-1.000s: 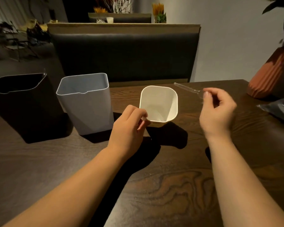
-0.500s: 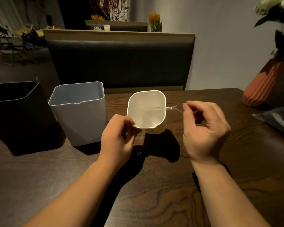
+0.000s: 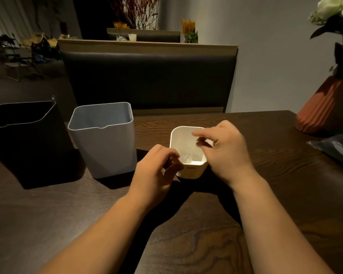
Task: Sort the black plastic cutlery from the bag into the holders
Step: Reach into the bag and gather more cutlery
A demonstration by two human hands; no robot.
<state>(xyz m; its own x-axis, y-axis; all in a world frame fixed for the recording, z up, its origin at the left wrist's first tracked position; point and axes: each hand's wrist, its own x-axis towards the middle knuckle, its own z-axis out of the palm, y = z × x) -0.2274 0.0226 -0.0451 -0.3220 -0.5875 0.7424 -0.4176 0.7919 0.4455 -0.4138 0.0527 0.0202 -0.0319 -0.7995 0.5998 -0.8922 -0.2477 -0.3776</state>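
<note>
Head: white holder (image 3: 198, 173) front label unreadable; left hand (image 3: 153, 173) pinches rim

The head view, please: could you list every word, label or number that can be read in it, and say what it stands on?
On the white holder: a small dark print on its near wall, too small and blurred to read.
On the grey holder, the black holder and the bag: no text shows.

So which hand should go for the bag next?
Probably the right hand: the bag lies at the table's right edge, while the left hand holds the white holder's near rim.
</note>
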